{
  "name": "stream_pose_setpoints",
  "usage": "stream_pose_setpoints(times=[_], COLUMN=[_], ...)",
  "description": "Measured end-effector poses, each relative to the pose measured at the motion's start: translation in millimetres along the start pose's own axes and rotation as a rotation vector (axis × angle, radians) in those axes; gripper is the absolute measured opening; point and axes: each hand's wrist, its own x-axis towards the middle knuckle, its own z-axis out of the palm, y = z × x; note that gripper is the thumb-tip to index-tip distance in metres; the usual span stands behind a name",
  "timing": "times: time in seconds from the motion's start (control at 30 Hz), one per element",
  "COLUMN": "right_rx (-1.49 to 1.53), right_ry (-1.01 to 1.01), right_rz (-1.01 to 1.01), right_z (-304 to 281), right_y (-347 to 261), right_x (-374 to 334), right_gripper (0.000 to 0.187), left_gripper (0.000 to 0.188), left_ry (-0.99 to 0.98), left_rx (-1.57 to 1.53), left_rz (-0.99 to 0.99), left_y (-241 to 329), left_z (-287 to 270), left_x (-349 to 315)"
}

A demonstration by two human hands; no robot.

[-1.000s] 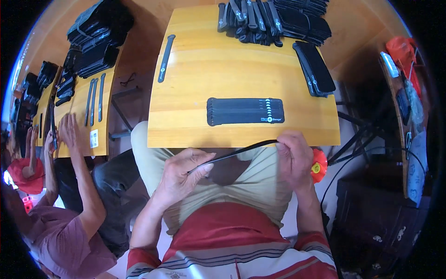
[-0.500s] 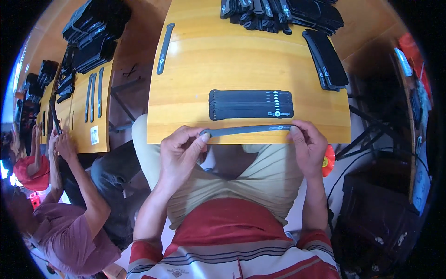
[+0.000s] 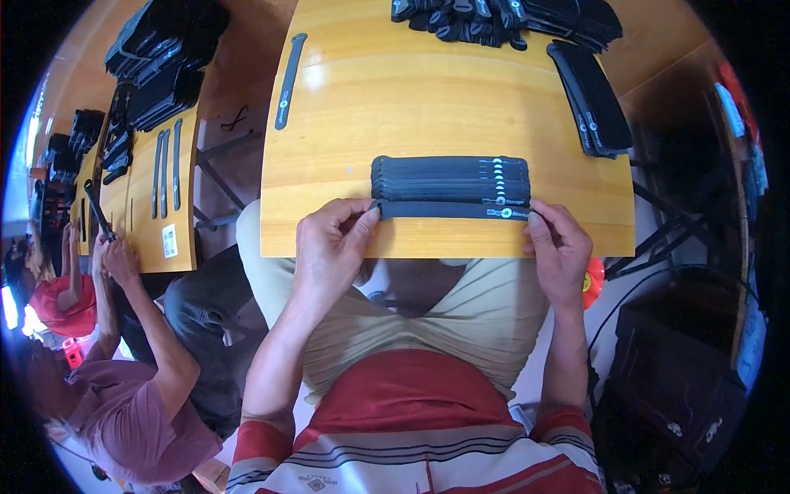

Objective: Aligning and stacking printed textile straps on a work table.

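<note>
A black strap (image 3: pixel 436 211) with a pale printed mark stretches flat between my two hands, along the near side of a neat row of overlapping black straps (image 3: pixel 444 174). Its left end is pinched between the thumb and fingers of my left hand (image 3: pixel 333 247). My right hand (image 3: pixel 561 251) grips the other end, beside the printed mark. The straps in the row lie lengthwise across the wooden table (image 3: pixel 395 107), their marks lined up at the right. A lone strap (image 3: pixel 290 82) lies near the table's left edge.
At the back is a heap of loose straps (image 3: pixel 469 23) beside a banded stack (image 3: pixel 572 20). Stacked straps (image 3: pixel 591 99) lie by the right edge. On the left, a co-worker (image 3: pixel 136 403) handles a strap at another table (image 3: pixel 177 247). A dark case (image 3: pixel 675 379) stands at right.
Both hands have moved the strap away from the table's near edge, up against the row. It has turned so its wide printed face shows.
</note>
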Motion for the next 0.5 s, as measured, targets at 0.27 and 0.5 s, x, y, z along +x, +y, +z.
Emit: stream_pose_setpoints(times=[0.27, 0.5], right_rx=[-0.010, -0.100], right_ry=[0.016, 0.009], right_rz=[0.029, -0.014], right_z=[1, 0], right_y=[2, 3], right_x=[3, 8], right_gripper=[0.016, 0.016], left_gripper=[0.015, 0.014], left_ry=[-0.052, -0.073], left_rx=[0.156, 0.115], left_rz=[-0.041, -0.055], left_y=[8, 2], left_z=[-2, -2], left_x=[8, 14])
